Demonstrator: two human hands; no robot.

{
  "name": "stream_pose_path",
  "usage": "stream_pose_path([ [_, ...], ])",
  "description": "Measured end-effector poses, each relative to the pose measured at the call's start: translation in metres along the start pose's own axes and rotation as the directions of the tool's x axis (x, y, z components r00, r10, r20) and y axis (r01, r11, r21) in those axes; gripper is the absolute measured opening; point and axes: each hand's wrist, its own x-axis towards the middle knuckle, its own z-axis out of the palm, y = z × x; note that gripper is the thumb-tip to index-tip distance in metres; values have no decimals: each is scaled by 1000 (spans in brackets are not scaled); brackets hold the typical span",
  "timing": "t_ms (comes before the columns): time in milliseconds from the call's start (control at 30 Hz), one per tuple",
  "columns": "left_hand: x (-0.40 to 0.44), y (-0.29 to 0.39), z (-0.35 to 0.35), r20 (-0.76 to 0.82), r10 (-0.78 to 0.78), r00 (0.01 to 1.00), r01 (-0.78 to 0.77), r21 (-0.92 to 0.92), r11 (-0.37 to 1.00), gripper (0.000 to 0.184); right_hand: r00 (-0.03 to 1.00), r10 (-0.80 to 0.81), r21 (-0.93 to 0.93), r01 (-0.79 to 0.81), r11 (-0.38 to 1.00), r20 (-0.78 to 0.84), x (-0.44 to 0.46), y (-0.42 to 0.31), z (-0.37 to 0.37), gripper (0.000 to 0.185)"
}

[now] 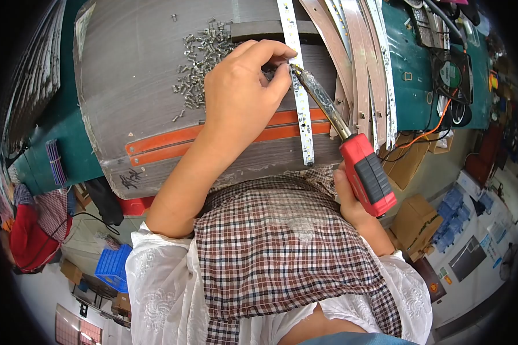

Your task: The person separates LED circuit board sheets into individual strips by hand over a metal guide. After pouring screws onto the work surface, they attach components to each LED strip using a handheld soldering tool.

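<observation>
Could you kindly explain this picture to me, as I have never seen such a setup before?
There is no machine here: one camera on a person's head looks down at their bare hands. The right hand holds a red-and-black handled tool with a long metal shaft, its tip by a narrow white strip dotted with small chips. The left hand pinches its fingers there; whether they grip anything is unclear. On the grey work surface lie loose small metal pieces and flat orange strips.

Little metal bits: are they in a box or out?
Out. The metal bits lie loose in a scattered pile on the grey board.
</observation>
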Motion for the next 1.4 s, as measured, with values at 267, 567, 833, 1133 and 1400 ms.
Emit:
stream_pose_path([
  [267, 0, 0, 0, 3, -7, 1000, 7, 3, 1000, 19, 1000, 15, -3, -15, 1000, -2, -8, 7, -1, 16],
  [567, -1, 1, 0, 4, -19, 1000, 19, 2, 1000, 19, 965, 135, 160, -100, 982, -225, 15, -13, -20, 14],
  [833, -1, 5, -2, 18, -19, 1000, 18, 23, 1000, 19, 913, -155, -402, -11, 916, -378, 87, -20, 3, 59],
  [1133, -5, 9, -3, 83, -8, 997, 6, 25, 1000, 39, 921, -61, -467, -137, 874, -384, 99, -23, 10, 51],
  [1400, -8, 7, 2, 101, 15, 995, -14, -12, 1000, 48, 916, -11, -382, -156, 911, -402, 100, -16, 1, 49],
])
